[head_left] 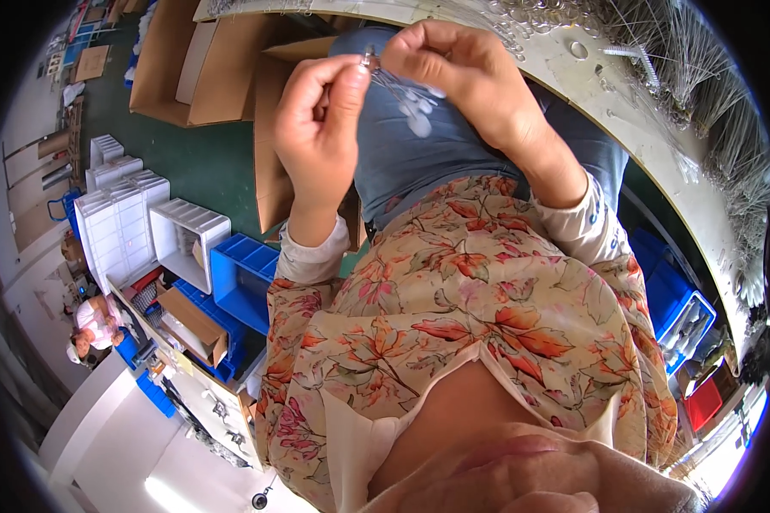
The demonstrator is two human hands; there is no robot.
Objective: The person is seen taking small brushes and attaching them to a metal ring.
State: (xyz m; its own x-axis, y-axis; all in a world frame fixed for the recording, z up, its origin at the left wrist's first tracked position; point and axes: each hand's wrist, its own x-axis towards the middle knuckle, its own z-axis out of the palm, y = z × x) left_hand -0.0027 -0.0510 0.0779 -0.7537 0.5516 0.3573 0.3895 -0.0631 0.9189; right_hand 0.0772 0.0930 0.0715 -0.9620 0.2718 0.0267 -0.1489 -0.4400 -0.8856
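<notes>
Above my lap, my left hand [321, 120] pinches the top of a small bunch of thin metal wires with white rounded ends [415, 115] between thumb and forefinger. The white ends hang down and to the right, below my right hand. A small shiny metal piece shows at the left fingertips. My right hand [462, 77] is right beside it, thumb and fingers pressed together close to the top of the bunch. What those right fingers pinch is hidden and slightly blurred.
A pale worktable [565, 38] curves along the far and right side, with loose metal rings [578, 50] and heaps of thin wires [701, 68]. Open cardboard boxes [222, 77] stand at the far left. White crates [188, 244] and blue bins [244, 278] are at left; another person [98, 325] sits farther off.
</notes>
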